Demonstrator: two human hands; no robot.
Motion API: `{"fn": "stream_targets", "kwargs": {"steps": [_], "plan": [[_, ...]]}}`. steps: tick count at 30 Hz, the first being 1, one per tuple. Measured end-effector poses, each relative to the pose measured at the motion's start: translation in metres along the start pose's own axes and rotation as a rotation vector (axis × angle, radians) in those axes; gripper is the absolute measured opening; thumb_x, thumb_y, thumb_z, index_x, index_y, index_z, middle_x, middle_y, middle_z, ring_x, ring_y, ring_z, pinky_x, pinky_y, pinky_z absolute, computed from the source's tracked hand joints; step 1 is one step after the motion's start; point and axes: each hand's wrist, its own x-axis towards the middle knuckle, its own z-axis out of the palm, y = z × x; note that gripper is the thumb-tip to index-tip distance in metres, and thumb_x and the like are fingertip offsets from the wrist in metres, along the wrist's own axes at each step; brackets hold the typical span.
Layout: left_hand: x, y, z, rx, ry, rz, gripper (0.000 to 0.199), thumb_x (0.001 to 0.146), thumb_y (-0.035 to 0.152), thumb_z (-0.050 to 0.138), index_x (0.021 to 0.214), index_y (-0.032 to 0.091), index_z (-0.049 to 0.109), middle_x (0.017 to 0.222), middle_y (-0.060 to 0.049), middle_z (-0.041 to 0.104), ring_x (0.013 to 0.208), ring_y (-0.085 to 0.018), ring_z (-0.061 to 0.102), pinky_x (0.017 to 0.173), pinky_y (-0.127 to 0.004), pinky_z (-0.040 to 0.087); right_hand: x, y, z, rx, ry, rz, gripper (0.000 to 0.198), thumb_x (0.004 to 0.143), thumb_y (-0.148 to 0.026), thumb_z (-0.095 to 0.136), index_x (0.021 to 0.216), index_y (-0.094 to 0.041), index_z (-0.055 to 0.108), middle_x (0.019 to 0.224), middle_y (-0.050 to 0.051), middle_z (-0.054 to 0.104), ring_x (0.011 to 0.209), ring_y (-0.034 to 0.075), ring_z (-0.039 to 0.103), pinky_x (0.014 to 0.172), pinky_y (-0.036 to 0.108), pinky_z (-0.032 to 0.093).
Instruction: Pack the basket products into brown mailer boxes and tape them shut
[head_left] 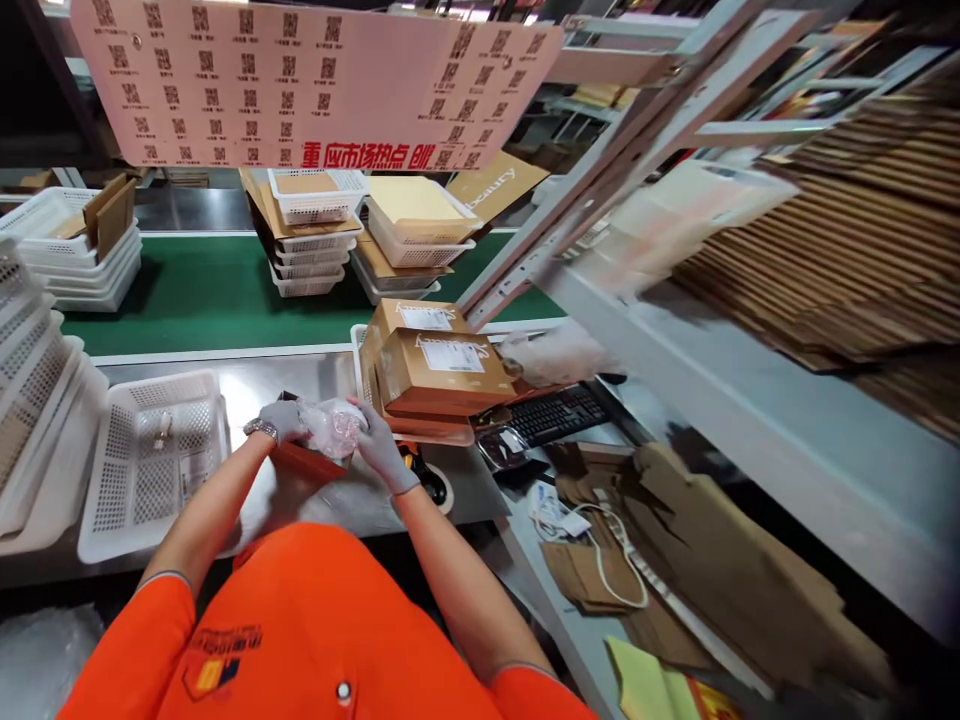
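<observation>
Both my hands wear grey gloves and meet over the metal bench (322, 370). Between them is a clear bubble-wrapped item (330, 428) with pinkish print; what lies inside the wrap I cannot make out. My left hand (282, 422) closes on its left side, and my right hand (377, 450) grips its right side. A small brown cardboard box (311, 463) sits just beneath the wrapped item, partly hidden by it and my left hand. Right of my right hand lies a tape dispenser (431, 480), black and orange.
A white basket (217, 410) with a small item stands at left, near stacked baskets (45, 450). Two labelled cartons (442, 375) rest in a basket ahead. Behind runs a green conveyor (202, 300). At right are a keyboard (559, 415), flat cardboard (712, 560) and a shelf post (570, 200).
</observation>
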Motion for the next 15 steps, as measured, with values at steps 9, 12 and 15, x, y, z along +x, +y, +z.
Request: {"fn": "stream_targets", "kwargs": {"steps": [9, 12, 15], "plan": [[-0.006, -0.004, -0.014, 0.031, 0.187, 0.083, 0.023, 0.101, 0.018, 0.061, 0.115, 0.019, 0.079, 0.124, -0.013, 0.079, 0.109, -0.025, 0.075, 0.088, -0.030, 0.054, -0.003, 0.010, -0.004, -0.053, 0.056, -0.088, 0.055, 0.088, -0.032, 0.071, 0.142, -0.022, 0.069, 0.120, 0.008, 0.078, 0.103, 0.024, 0.071, 0.097, 0.038, 0.060], [-0.007, 0.000, -0.017, 0.091, 0.270, 0.082, 0.028, 0.101, 0.011, 0.057, 0.120, 0.018, 0.077, 0.134, -0.017, 0.075, 0.111, -0.026, 0.075, 0.089, -0.032, 0.053, -0.002, 0.020, 0.002, -0.303, 0.036, -0.139, 0.049, 0.092, -0.023, 0.065, 0.141, -0.021, 0.071, 0.129, 0.012, 0.077, 0.114, 0.027, 0.069, 0.105, 0.042, 0.057], [-0.002, 0.003, -0.012, 0.098, 0.233, 0.032, 0.027, 0.103, 0.011, 0.058, 0.121, 0.013, 0.078, 0.129, -0.021, 0.076, 0.111, -0.027, 0.076, 0.090, -0.033, 0.053, 0.004, 0.016, 0.010, -0.708, -0.076, -0.105, 0.048, 0.093, -0.015, 0.064, 0.139, -0.020, 0.077, 0.128, 0.015, 0.077, 0.122, 0.030, 0.065, 0.111, 0.045, 0.051]]}}
